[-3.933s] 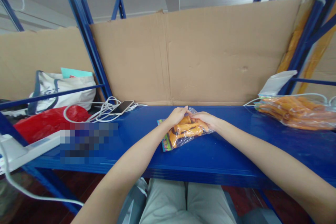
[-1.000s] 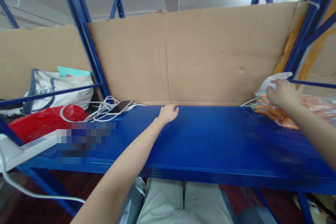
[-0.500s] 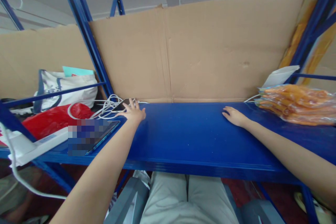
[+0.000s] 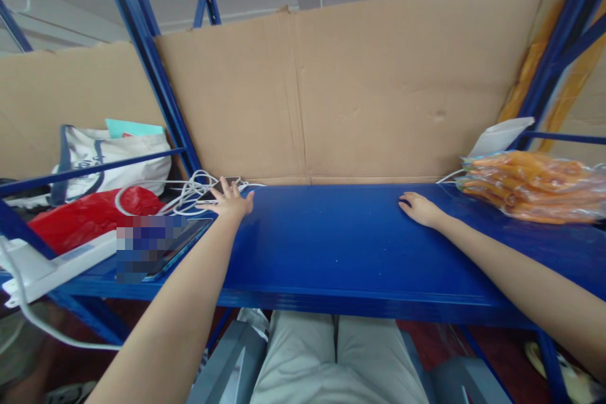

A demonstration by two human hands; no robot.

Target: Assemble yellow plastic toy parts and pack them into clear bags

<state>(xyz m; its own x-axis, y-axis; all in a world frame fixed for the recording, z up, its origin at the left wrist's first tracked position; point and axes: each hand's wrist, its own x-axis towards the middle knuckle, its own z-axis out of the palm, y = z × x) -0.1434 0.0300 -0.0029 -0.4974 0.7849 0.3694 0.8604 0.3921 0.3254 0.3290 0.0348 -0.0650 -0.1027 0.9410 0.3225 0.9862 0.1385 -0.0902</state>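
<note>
My left hand (image 4: 231, 201) is spread wide at the back left of the blue tabletop (image 4: 322, 240). Its fingers reach over a dark, flat, phone-like device (image 4: 214, 192), partly covering it; whether they touch it I cannot tell. White cables (image 4: 189, 192) lie in a tangle just left of these fingers. Beside my left forearm rests a dark tablet (image 4: 182, 245), its screen partly blurred out. My right hand (image 4: 421, 209) lies on the right side of the tabletop, palm down, fingers loosely bent and thumb apart, holding nothing.
Orange items in clear plastic bags (image 4: 534, 189) lie at the right end. On the left are a white power strip (image 4: 66, 268), a red bag (image 4: 95, 214) and a white-and-navy tote (image 4: 118, 161). A cardboard panel (image 4: 369, 88) closes off the back, between blue metal posts (image 4: 151, 69).
My left hand has shifted slightly left, its fingers spreading further over the dark device. The whole view has moved a little. My right hand stays about where it was.
</note>
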